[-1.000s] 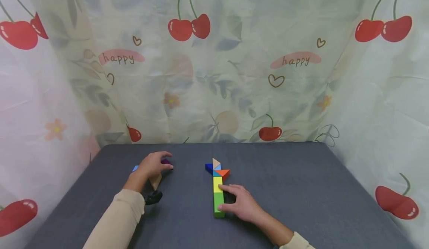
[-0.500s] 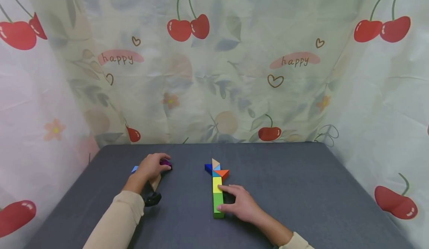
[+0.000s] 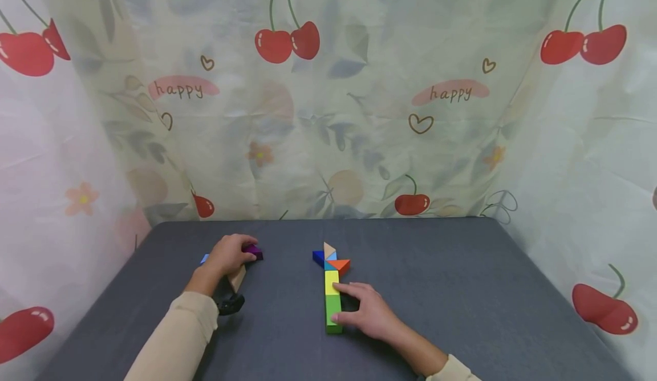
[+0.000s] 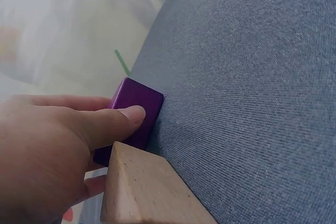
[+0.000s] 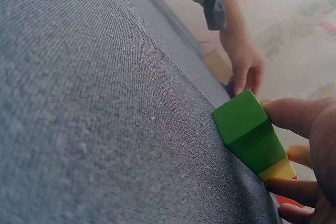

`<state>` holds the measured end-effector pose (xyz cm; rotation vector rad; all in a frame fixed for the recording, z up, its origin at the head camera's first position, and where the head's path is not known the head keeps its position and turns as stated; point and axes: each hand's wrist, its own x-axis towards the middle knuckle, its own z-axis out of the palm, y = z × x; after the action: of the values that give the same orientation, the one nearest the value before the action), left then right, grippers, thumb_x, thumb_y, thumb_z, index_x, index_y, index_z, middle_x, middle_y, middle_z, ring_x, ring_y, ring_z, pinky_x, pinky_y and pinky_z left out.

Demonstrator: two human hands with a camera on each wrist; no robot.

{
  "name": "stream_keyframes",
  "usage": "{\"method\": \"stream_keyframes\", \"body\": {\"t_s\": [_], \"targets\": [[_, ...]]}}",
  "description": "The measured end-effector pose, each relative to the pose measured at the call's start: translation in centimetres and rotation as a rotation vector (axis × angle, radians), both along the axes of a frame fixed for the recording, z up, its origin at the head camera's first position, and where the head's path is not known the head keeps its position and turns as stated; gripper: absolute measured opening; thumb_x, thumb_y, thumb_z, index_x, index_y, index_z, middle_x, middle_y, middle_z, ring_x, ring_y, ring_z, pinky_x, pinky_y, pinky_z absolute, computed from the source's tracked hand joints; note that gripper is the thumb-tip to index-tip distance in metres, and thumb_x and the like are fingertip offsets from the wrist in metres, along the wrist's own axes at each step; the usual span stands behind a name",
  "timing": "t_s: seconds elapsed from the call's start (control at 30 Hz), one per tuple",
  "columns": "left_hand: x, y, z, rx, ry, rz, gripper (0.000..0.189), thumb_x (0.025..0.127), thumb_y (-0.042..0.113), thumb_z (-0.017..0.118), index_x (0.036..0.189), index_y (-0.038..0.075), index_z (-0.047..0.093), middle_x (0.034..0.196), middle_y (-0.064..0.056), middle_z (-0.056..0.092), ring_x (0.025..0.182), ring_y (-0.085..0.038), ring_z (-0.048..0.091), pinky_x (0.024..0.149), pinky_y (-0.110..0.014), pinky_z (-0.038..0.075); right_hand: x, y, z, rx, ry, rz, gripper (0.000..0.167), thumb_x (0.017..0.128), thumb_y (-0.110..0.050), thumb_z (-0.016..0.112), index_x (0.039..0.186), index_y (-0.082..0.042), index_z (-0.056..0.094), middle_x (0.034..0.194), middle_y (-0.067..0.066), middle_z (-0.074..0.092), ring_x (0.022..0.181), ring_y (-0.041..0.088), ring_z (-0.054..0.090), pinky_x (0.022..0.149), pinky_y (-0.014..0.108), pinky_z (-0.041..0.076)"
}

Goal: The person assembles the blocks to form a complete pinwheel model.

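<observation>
At the left of the head view, my left hand [image 3: 226,257] pinches a purple block [image 4: 137,94], thumb on its upper face and fingers behind. A plain wooden block [image 4: 157,184] lies close below that hand. My right hand [image 3: 373,313] rests beside a row of blocks, its fingers spread. Its thumb touches the green block [image 3: 332,308] and its index finger touches the yellow block [image 3: 331,282]. Beyond the yellow block sit an orange triangle block [image 3: 341,265], a dark blue block [image 3: 318,258], a wooden triangle block [image 3: 328,250] and smaller blue pieces [image 3: 328,266].
A light blue block [image 3: 204,258] shows partly behind the left wrist. All the blocks lie on a dark grey cloth-covered table [image 3: 436,290]. A printed curtain [image 3: 328,113] stands along its back and sides. The left wrist wears a black device [image 3: 231,305].
My left thumb and fingers have closed in on the purple block, which shows more now. The right hand and the row of blocks stay in place; the head view has shifted slightly.
</observation>
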<state>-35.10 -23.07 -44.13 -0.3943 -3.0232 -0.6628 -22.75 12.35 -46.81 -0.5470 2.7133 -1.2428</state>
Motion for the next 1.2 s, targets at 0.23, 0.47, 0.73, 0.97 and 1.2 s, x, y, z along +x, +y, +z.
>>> {"method": "stream_keyframes", "body": {"t_s": [0.23,0.47,0.73,0.97,1.2], "targets": [[0.0,0.2,0.4,-0.009,0.018,-0.006,0.036,0.087,0.017,0.075,0.121,0.006,0.068,0.114,-0.013,0.067,0.102,-0.029,0.061,0.09,-0.05,0.046,-0.1,0.0,0.0,-0.006,-0.003,-0.001,0.064,0.078,-0.042,0.08,0.135,-0.019,0.061,0.136,0.016,0.052,0.129,0.038,0.041,0.102,0.06,0.033],[-0.1,0.7,1.2,-0.028,0.069,-0.015,0.037,0.088,0.02,0.074,0.122,0.007,0.068,0.119,-0.014,0.066,0.107,-0.033,0.06,0.091,-0.052,0.045,-0.1,0.0,-0.1,0.002,-0.003,-0.004,0.064,0.078,-0.043,0.08,0.135,-0.019,0.061,0.136,0.017,0.051,0.129,0.038,0.041,0.101,0.061,0.032],[0.3,2.5,2.4,0.012,0.07,-0.047,0.037,0.09,0.02,0.072,0.125,0.009,0.066,0.119,-0.012,0.065,0.101,-0.027,0.06,0.086,-0.048,0.048,-0.1,0.0,-0.1,0.005,-0.006,-0.006,0.065,0.078,-0.044,0.08,0.135,-0.019,0.061,0.136,0.017,0.051,0.129,0.038,0.04,0.101,0.061,0.032],[0.8,3.7,3.3,0.042,0.099,-0.065,0.037,0.091,0.021,0.071,0.127,0.014,0.065,0.119,-0.01,0.065,0.099,-0.023,0.06,0.083,-0.044,0.049,0.0,0.0,-0.2,0.004,0.004,0.001,0.064,0.078,-0.042,0.08,0.134,-0.018,0.061,0.135,0.017,0.053,0.128,0.038,0.041,0.101,0.061,0.033],[0.9,4.5,3.8,0.067,0.133,-0.09,0.039,0.091,0.024,0.071,0.129,0.017,0.064,0.12,-0.009,0.065,0.099,-0.023,0.06,0.083,-0.043,0.049,-0.1,0.0,-0.2,0.0,0.026,0.0,0.064,0.078,-0.042,0.08,0.134,-0.017,0.062,0.134,0.017,0.053,0.128,0.039,0.042,0.101,0.061,0.033]]}}
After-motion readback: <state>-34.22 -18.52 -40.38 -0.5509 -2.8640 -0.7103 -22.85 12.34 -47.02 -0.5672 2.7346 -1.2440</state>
